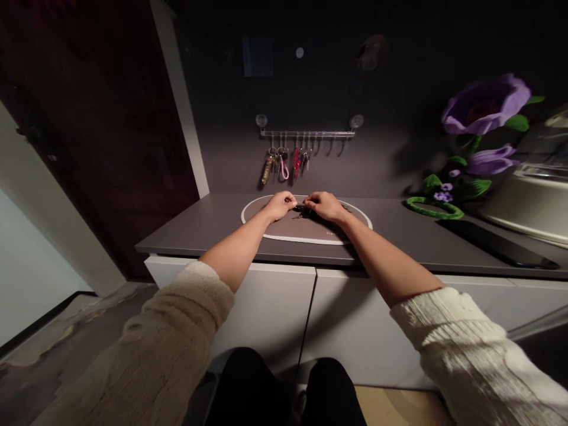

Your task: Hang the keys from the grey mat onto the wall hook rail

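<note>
My left hand (pixel 280 205) is closed in a pinch over the oval mat (pixel 293 232), its fingertips at the left end of a small dark bunch of keys (pixel 303 214). From the other side my right hand (pixel 326 206) pinches the same bunch, knuckles up. The fingers cover much of the keys, and single keys are hard to make out. The mat is brown with a white rim and lies on the grey counter. Behind the hands, several sets of keys (pixel 284 168) hang from a clear hook rail (pixel 308 134) on the wall.
To the right stand purple flowers (pixel 486 112) with a green ring base, a black phone-like slab (pixel 499 244) and a pale rounded appliance (pixel 532 204). White cabinet doors (pixel 261 313) are below the counter (pixel 190 228). A dark door (pixel 102 130) is at left.
</note>
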The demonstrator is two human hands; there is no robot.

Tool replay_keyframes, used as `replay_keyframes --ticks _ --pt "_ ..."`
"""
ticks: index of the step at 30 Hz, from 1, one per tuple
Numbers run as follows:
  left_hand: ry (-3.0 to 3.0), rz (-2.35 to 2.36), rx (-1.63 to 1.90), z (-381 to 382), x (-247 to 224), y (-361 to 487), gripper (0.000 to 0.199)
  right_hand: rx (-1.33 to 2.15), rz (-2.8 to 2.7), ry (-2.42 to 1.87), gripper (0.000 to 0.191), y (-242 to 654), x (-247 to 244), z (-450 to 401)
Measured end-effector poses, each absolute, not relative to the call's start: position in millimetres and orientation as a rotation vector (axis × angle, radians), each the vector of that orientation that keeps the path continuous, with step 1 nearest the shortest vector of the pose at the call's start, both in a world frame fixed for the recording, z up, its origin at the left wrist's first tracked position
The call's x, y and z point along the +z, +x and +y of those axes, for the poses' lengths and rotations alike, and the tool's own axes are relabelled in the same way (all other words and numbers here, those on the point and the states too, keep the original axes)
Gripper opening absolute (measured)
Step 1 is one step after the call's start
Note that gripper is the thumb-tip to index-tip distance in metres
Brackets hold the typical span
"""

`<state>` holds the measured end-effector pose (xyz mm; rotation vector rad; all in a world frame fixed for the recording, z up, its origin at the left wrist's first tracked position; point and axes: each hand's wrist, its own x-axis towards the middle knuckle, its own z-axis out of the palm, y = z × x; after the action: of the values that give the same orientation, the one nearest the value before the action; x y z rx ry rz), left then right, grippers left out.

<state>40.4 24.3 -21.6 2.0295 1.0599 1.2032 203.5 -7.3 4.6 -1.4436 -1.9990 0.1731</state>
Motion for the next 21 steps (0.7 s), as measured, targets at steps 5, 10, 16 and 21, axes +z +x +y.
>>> replay_keyframes --ticks 5,10,16,21 --pt "1.922 1.004 1.265 22.3 -19.2 42.2 0.003 0.187 -2.064 -1.412 0.019 203.3 4.6 -8.9" --pt "1.735 0.925 1.308 19.2 -16.5 44.8 0.005 0.334 -2.024 -1.288 0.019 203.6 1.0 -4.0" --pt "1.605 0.893 1.348 16.6 -14.5 46.4 0.007 0.669 -1.862 -1.113 0.013 200.4 0.3 -2.6" --pt "1.550 0.843 1.337 16.6 -14.9 46.3 0.010 0.689 -1.812 -1.074 0.012 200.5 0.0 -2.3"
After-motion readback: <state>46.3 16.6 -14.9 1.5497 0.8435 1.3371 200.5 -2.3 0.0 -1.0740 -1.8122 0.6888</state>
